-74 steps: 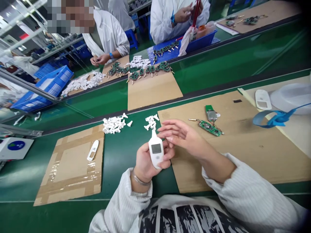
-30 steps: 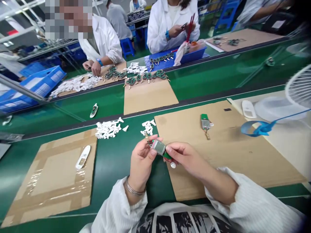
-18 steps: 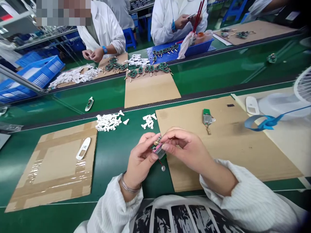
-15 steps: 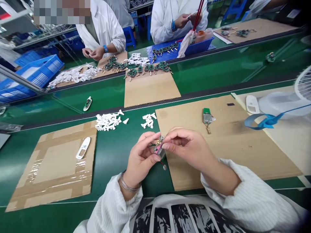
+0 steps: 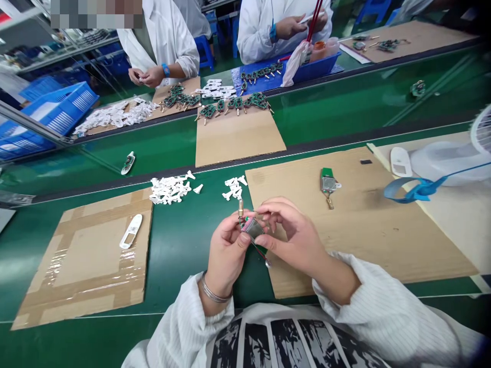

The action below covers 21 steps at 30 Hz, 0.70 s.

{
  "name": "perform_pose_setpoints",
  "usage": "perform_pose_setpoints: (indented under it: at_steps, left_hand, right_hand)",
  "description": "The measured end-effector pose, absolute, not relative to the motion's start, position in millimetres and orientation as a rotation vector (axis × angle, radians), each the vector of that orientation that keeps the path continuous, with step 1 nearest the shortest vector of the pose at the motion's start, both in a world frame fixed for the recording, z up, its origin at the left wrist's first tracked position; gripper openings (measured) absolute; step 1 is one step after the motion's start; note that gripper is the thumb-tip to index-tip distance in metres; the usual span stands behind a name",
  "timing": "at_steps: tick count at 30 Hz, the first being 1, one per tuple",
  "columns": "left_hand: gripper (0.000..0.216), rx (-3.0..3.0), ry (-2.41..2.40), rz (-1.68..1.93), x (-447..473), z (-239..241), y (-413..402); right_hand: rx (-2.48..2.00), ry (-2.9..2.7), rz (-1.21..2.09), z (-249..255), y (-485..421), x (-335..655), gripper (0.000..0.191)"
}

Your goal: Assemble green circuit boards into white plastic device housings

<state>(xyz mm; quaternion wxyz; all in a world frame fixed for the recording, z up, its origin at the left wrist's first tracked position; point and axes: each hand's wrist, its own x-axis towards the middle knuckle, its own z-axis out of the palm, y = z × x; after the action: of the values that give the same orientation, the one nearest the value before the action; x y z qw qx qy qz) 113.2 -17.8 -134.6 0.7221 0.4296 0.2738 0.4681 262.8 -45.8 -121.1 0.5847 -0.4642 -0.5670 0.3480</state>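
Observation:
My left hand [image 5: 229, 250] grips a small circuit board [image 5: 253, 228] with a grey display, its thumb on the near side. A brass-coloured cylinder [image 5: 241, 207] on wires stands up from the board's far left end. Below it hangs a thin wire with a small round metal piece [image 5: 267, 263]. My right hand [image 5: 288, 232] is curved around the board's right side, thumb against its edge and fingers behind; part of the board is hidden. On the cardboard sheet [image 5: 356, 225] to the right lies another circuit board [image 5: 328, 183] with a display and brass cylinder.
Two piles of white plastic pieces [image 5: 169, 190] lie beyond my hands. A white casing [image 5: 131, 231] rests on the taped cardboard [image 5: 88, 260] at left. Past them runs a green belt [image 5: 326, 110] carrying boards. A blue strap [image 5: 416, 191] and fan [image 5: 481, 133] are right; co-workers sit opposite.
The circuit board has turned in my hands, so its display faces up and the brass cylinder points away. My right fingers have spread from their pinch. Boards on the belt have shifted left.

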Motion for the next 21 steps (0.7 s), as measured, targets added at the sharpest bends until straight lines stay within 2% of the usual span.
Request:
perform_pose_setpoints:
  at_steps: [7,12,15,19,21]
  left_hand:
    - [0.031,0.903,0.666,1.091,117.0,-133.9,-19.8]
    - [0.031,0.731,0.774,1.029,115.7,-136.3,-13.0]
    - [0.031,0.596,0.882,1.159,117.7,-138.8,3.4]
    - [0.029,0.601,0.959,1.209,133.2,-136.1,21.4]
    - [0.030,0.618,0.968,1.181,142.0,-134.9,23.7]
  right_hand:
    - [-1.091,-1.054,0.840,-131.6,-45.1,249.2,0.006]
    - [-1.194,-1.098,0.487,-121.2,-50.4,253.8,0.010]
    - [-1.174,-1.114,0.304,-103.9,-55.4,259.8,0.015]
    - [-1.188,-1.589,0.579,-99.0,-55.3,244.8,0.015]
    - [-1.225,-1.672,0.559,-106.1,-52.3,233.2,0.008]
